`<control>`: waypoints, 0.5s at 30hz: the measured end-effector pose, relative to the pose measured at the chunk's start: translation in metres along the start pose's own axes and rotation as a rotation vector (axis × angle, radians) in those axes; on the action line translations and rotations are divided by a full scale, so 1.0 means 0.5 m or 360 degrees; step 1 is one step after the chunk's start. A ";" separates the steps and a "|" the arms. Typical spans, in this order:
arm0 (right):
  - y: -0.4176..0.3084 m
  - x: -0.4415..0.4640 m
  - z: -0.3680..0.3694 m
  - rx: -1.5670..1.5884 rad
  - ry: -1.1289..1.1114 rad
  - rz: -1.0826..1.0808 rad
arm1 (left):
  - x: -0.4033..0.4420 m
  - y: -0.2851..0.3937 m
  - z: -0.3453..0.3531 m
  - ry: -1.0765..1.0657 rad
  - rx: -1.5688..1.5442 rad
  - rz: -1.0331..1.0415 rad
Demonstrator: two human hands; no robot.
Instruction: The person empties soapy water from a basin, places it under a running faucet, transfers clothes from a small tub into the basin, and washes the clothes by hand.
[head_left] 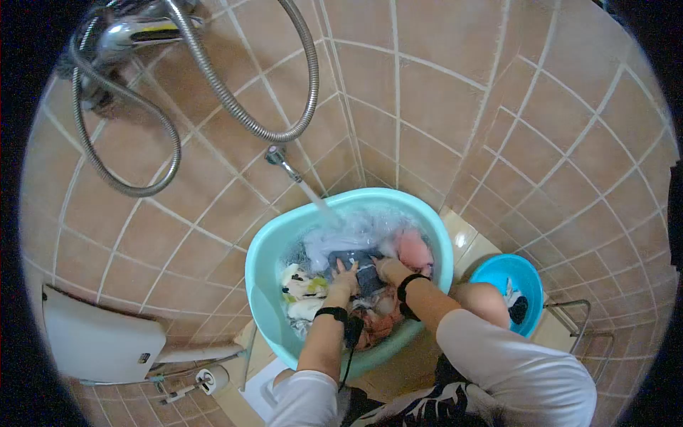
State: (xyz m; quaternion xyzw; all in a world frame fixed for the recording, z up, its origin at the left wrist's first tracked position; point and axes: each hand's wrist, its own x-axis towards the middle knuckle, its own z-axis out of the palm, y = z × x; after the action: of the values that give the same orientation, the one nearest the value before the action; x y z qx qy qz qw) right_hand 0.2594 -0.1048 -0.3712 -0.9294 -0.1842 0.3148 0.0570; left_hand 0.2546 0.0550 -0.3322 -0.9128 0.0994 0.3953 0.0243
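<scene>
A large pale turquoise tub (pixel 260 313) holds soapy water and a heap of wet laundry. My left hand (pixel 344 279) lies with spread fingers on a dark grey garment (pixel 368 277) in the middle of the heap. On the right side of that garment, my right hand (pixel 388 270) presses down into the wet cloth; its fingertips are mostly hidden. Around my hands float a pink cloth (pixel 413 249), a white cloth with dark and yellow-green patches (pixel 302 283), a whitish cloth (pixel 334 245) and a rust-coloured cloth (pixel 377 326). Black bands circle both my wrists.
Water runs into the tub from a wall tap (pixel 284 162). A shower hose (pixel 307 78) loops above from a mixer (pixel 135 34). To the right, a small blue basin (pixel 526 324) holds dark and white items beside a metal rack (pixel 585 320). A white cistern (pixel 99 338) stands left.
</scene>
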 end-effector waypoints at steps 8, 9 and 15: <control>-0.043 -0.064 -0.017 -0.0089 0.0409 -0.0153 | 0.113 -0.053 0.088 0.0187 -0.0681 0.0188; -0.047 -0.101 -0.056 0.0062 0.0603 -0.0028 | 0.116 -0.067 0.089 0.0175 -0.0752 0.0250; 0.040 -0.228 -0.209 0.1043 0.0838 -0.0166 | 0.034 -0.192 -0.029 0.0028 -0.0754 0.0985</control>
State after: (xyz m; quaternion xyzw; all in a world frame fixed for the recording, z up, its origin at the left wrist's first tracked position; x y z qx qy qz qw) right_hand 0.2452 -0.1653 -0.2283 -0.9002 -0.1004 0.1051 0.4105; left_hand 0.2958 0.1443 -0.3380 -0.8233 0.2763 0.3881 -0.3085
